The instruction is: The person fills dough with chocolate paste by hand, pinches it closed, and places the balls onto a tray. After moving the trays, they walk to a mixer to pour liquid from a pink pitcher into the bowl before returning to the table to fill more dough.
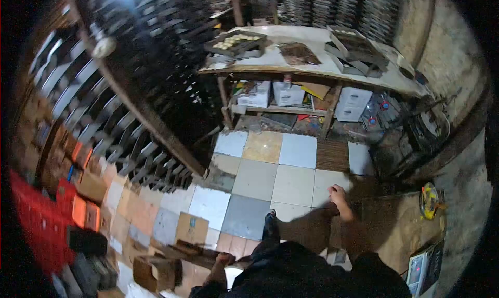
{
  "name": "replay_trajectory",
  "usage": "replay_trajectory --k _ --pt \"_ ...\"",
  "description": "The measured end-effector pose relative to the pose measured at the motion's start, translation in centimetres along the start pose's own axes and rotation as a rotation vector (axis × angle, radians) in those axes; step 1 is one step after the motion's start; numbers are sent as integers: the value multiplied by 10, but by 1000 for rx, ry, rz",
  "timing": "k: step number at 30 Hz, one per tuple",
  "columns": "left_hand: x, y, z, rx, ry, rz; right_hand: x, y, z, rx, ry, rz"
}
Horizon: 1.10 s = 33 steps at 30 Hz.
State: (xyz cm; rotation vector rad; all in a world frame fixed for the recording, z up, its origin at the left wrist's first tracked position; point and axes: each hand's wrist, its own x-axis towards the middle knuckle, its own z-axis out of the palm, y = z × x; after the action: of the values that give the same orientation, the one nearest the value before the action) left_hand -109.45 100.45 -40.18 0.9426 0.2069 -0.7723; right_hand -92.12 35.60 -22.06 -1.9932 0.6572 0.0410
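My left hand [224, 258] is low in the view, its fingers closed at the end of a dark brown, flat, board-like thing [195, 251] that reaches out to the left. Out over the tiled floor [293, 181], my right hand [337, 194] hangs away from the body with its fingers curled in, and nothing shows in it. One dark shoe [271, 220] of mine is forward on the tiles.
Ahead stands a white-topped table [291, 35] bearing a tray of pale dough pieces [236, 41] and stacked dark trays [358, 51]. White boxes [353, 103] sit beneath it. A tall rack [140, 90] stands left, near red crates [39, 225]. Cardboard boxes [148, 272] lie lower left.
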Motion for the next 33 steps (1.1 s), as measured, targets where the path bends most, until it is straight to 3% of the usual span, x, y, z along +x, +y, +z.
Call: replay_trajectory --k 2,5,7,8,9,10,11,12,13,14,16,20,21,22,23,24,25,27,29,30,31,33 --pt "45 50 -7 50 183 -128 19 10 10 -101 -27 54" --pt "86 85 0 106 485 -316 9 72 34 -222 -247 322" --pt "146 126 -2 368 595 -281 -7 101 44 -212 -356 523" --pt "174 140 2 370 672 -139 -13 107 48 -178 -382 617" --pt "204 166 -2 977 495 -19 -17 107 54 -140 -397 701" --pt "232 190 -10 231 339 -100 -12 105 55 -102 -402 761" --pt "272 202 -12 997 365 70 -3 99 55 -74 -401 808" --pt "304 220 -12 611 325 23 12 94 55 -49 -394 839" --pt "356 233 -12 1218 378 -88 30 91 59 -38 -394 872" --pt "389 249 -13 373 231 175 55 85 61 -23 -392 885" --pt "467 279 7 1189 365 527 112 72 62 8 -384 889" --pt "595 324 61 1175 480 128 250 42 53 158 -332 837" --pt "622 339 68 1481 228 685 294 43 49 297 -325 785" --pt "654 368 88 1498 192 485 344 53 49 478 -328 728" --pt "680 399 96 878 59 266 405 81 51 819 -359 623" --pt "705 431 104 252 68 67 468 120 55 1142 -445 522" --pt "739 456 97 -112 -116 249 508 31 50 1238 -238 485" --pt "754 540 128 707 436 876 592 -84 44 1518 -32 292" --pt "752 653 168 891 1074 774 660 -180 34 1643 63 157" --pt "739 717 206 853 1158 1001 670 -250 27 1429 183 241" --pt "735 766 214 929 1227 974 678 -325 21 1208 278 345" --pt "745 845 224 953 1189 1306 708 -333 16 951 297 382"
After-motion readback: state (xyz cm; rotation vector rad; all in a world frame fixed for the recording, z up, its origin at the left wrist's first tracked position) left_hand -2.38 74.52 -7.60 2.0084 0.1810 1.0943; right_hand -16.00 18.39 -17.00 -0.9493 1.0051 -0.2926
